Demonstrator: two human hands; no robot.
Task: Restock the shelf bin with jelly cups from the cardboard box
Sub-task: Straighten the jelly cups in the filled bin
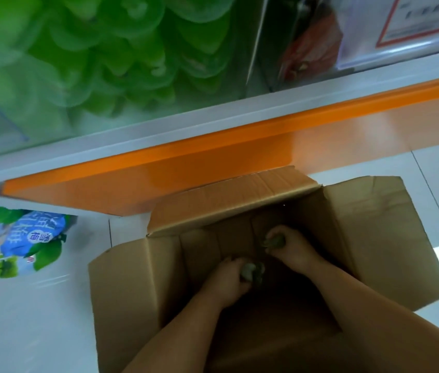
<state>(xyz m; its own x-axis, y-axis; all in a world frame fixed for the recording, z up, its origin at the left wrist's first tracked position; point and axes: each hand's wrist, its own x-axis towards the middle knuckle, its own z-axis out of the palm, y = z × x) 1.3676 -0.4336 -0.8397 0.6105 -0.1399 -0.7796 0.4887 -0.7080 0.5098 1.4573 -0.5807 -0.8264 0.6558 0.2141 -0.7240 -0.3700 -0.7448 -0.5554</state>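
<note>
Both my hands reach deep into the open cardboard box on the floor. My left hand grips greenish jelly cups near the box's bottom. My right hand is curled round another green jelly cup a little farther in. Above, the clear shelf bin holds a heap of green jelly cups, blurred in this view. The rest of the box's bottom is dark and I cannot make out more cups there.
An orange shelf base runs across just beyond the box. A printed plastic bag lies on the white tiled floor at the left. A neighbouring bin with reddish goods and a price label sits upper right.
</note>
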